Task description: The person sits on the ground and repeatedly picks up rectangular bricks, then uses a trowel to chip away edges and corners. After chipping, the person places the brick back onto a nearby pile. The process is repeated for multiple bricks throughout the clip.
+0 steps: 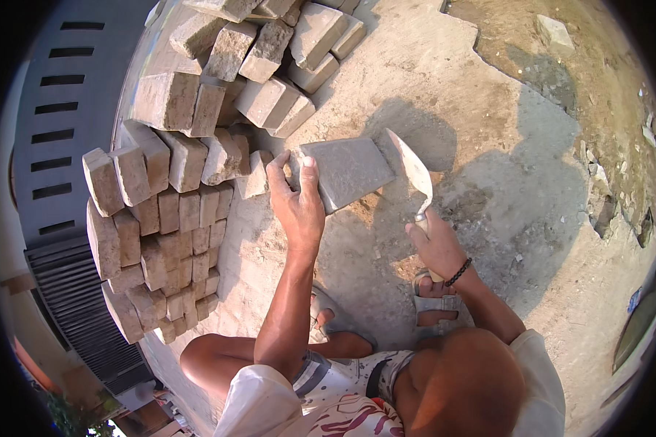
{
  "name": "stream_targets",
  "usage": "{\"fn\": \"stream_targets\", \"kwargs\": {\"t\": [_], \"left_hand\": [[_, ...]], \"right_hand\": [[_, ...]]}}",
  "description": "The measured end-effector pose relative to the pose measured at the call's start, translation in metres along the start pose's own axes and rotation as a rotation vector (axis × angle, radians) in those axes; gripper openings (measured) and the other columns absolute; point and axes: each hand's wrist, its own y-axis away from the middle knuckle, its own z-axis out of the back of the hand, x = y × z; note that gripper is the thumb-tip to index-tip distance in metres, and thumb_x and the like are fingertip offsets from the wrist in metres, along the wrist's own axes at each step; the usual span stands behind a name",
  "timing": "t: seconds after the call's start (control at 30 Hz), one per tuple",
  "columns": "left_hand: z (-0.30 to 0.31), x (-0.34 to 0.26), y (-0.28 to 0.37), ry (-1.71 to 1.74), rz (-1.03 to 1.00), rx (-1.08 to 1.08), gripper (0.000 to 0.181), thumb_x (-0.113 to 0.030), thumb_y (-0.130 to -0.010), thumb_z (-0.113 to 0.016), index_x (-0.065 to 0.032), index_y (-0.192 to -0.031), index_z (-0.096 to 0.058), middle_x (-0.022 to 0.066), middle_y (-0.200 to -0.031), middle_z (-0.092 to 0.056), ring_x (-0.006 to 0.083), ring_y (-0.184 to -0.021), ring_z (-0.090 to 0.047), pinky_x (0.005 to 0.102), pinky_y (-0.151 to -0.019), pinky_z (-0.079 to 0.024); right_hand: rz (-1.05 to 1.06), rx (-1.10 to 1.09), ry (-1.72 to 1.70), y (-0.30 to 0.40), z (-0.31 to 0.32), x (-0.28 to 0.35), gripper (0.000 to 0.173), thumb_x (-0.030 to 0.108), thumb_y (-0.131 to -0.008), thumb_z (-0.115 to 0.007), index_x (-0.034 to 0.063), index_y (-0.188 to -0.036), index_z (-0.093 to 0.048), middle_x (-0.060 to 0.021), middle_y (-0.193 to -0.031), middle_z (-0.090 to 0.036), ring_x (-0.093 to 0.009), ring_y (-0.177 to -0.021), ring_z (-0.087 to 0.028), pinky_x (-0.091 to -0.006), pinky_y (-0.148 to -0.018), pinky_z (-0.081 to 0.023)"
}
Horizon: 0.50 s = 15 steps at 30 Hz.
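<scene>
A flat grey paving block (354, 170) is gripped by my left hand (298, 202) at its left edge, with the thumb on its upper face. Whether the block touches the ground is hard to tell. My right hand (440, 246) holds a pointing trowel (414, 164) by its pale handle. The trowel blade points up and left, just right of the block and apart from it. Whitish residue covers the blade.
Left of me stands a stacked pile of paving blocks (169, 262), with more blocks (251, 60) heaped loosely beyond it. A grey metal gate (65, 131) lies behind the stack. Broken concrete (601, 191) edges the dirt at right. My sandalled feet (436, 306) rest on the concrete ground (284, 262).
</scene>
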Motion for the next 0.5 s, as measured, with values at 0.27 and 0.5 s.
{"fn": "stream_targets", "kwargs": {"t": [0.27, 0.5], "left_hand": [[-0.009, -0.019, -0.001, -0.058, 0.038, 0.031, 0.047, -0.036, -0.098, -0.062, 0.0025, -0.124, -0.055, 0.0228, -0.106, -0.063, 0.0301, -0.093, -0.061, 0.0420, -0.085, -0.047], [-0.006, -0.006, -0.001, -0.087, -0.075, 0.042, 0.052, -0.037, -0.093, -0.068, 0.0023, -0.125, -0.057, 0.0227, -0.106, -0.063, 0.0318, -0.092, -0.062, 0.0425, -0.083, -0.049]], "right_hand": [[-0.104, -0.008, -0.012, 0.005, -0.031, -0.014, 0.039, 0.029, -0.095, -0.060, -0.0060, -0.109, -0.051, -0.0328, -0.090, -0.063, -0.051, -0.088, -0.062, -0.0541, -0.073, -0.048], [-0.023, 0.118, -0.014, 0.018, -0.017, -0.005, 0.041, 0.029, -0.095, -0.060, -0.0060, -0.114, -0.050, -0.0326, -0.091, -0.064, -0.050, -0.089, -0.063, -0.0548, -0.074, -0.047]]}}
